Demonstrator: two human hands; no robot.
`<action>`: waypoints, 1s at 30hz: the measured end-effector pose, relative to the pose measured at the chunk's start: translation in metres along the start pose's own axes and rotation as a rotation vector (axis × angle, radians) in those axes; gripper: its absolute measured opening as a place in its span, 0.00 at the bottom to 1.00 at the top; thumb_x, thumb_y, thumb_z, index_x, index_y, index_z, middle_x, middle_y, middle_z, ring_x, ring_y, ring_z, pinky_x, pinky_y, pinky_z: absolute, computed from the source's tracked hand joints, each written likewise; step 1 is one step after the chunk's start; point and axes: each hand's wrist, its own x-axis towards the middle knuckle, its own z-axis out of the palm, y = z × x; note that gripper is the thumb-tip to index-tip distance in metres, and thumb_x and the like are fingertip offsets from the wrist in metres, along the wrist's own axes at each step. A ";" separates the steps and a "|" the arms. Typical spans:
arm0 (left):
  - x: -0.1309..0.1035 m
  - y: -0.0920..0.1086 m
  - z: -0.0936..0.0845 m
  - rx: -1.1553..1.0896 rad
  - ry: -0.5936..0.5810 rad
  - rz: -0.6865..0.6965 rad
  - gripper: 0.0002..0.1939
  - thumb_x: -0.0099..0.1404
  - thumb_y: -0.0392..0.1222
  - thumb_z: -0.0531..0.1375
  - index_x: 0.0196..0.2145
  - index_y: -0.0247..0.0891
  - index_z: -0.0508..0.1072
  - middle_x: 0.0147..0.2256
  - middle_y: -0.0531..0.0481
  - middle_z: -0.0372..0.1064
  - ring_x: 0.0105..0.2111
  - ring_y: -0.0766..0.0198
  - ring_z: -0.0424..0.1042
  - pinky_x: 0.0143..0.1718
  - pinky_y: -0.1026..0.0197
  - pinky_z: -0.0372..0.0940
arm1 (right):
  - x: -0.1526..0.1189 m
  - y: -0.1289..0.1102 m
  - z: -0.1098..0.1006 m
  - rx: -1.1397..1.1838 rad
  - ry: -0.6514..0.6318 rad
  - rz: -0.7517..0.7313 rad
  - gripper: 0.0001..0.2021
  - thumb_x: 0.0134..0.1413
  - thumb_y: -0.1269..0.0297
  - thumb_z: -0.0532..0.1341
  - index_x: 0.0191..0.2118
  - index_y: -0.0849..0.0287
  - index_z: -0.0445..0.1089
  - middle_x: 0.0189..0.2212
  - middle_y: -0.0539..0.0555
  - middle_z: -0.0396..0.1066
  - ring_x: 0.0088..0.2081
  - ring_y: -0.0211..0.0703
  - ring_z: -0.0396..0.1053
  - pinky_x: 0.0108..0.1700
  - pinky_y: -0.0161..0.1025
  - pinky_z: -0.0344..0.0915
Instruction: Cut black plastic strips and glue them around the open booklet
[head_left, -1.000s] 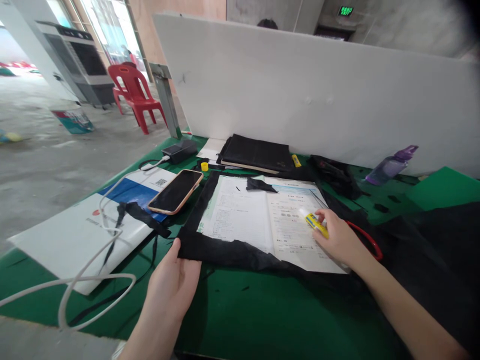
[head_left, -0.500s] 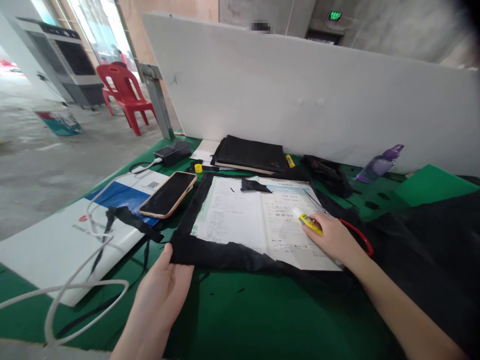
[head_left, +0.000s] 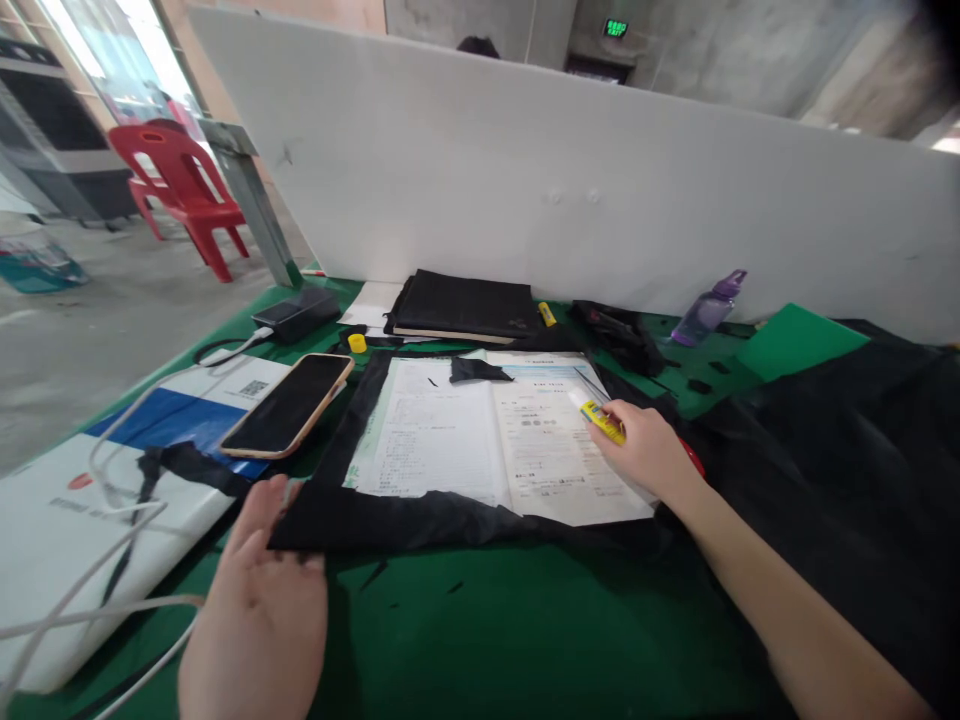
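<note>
My right hand (head_left: 645,448) is closed around a yellow glue stick (head_left: 606,422), its white end toward the page. Scissors (head_left: 693,460) lie beneath this hand, blades and part of a red handle showing. Under both is an open printed booklet (head_left: 442,430), with black cloth (head_left: 435,520) around its edges and folded over its front edge. A loose black scrap (head_left: 480,371) rests across the top of the pages. My left hand (head_left: 259,610) is palm up and open at the cloth's front left corner, its fingertips partly hidden beneath the cloth.
Left of the booklet are a phone (head_left: 289,405), a white and blue box (head_left: 75,530) and a white cable (head_left: 146,510). Behind lie a black-covered book (head_left: 465,305), a yellow cap (head_left: 357,343) and another glue stick (head_left: 547,314). A purple bottle (head_left: 705,312) stands before a white partition (head_left: 450,170).
My left thumb has come off the cloth corner and the hand has turned palm up and opened. The right hand keeps the glue stick over the page. The camera view has shifted right.
</note>
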 end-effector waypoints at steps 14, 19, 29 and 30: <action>-0.036 0.000 0.038 0.599 -0.379 0.708 0.35 0.68 0.44 0.52 0.69 0.43 0.41 0.66 0.41 0.48 0.65 0.44 0.51 0.58 0.37 0.61 | 0.011 0.084 -0.010 -0.016 0.202 0.348 0.17 0.56 0.56 0.56 0.49 0.56 0.69 0.40 0.58 0.75 0.41 0.54 0.72 0.42 0.46 0.65; -0.040 -0.008 0.047 0.762 -0.445 0.894 0.37 0.68 0.47 0.53 0.69 0.37 0.41 0.66 0.40 0.51 0.64 0.44 0.54 0.58 0.40 0.62 | 0.013 0.112 0.009 -0.023 0.136 0.443 0.16 0.59 0.55 0.57 0.48 0.57 0.70 0.38 0.59 0.74 0.39 0.51 0.73 0.41 0.45 0.67; -0.034 -0.011 0.047 0.862 -0.495 1.075 0.38 0.67 0.51 0.52 0.68 0.33 0.45 0.63 0.39 0.55 0.60 0.46 0.62 0.52 0.41 0.68 | 0.014 0.157 0.034 -0.026 0.253 0.440 0.18 0.61 0.58 0.59 0.54 0.59 0.65 0.51 0.58 0.67 0.48 0.46 0.69 0.47 0.50 0.69; -0.034 -0.011 0.047 0.857 -0.494 1.078 0.37 0.67 0.51 0.52 0.68 0.33 0.45 0.63 0.39 0.55 0.60 0.45 0.62 0.52 0.41 0.68 | 0.014 0.160 0.035 -0.030 0.269 0.434 0.18 0.61 0.58 0.59 0.54 0.60 0.65 0.51 0.58 0.67 0.48 0.46 0.69 0.47 0.50 0.69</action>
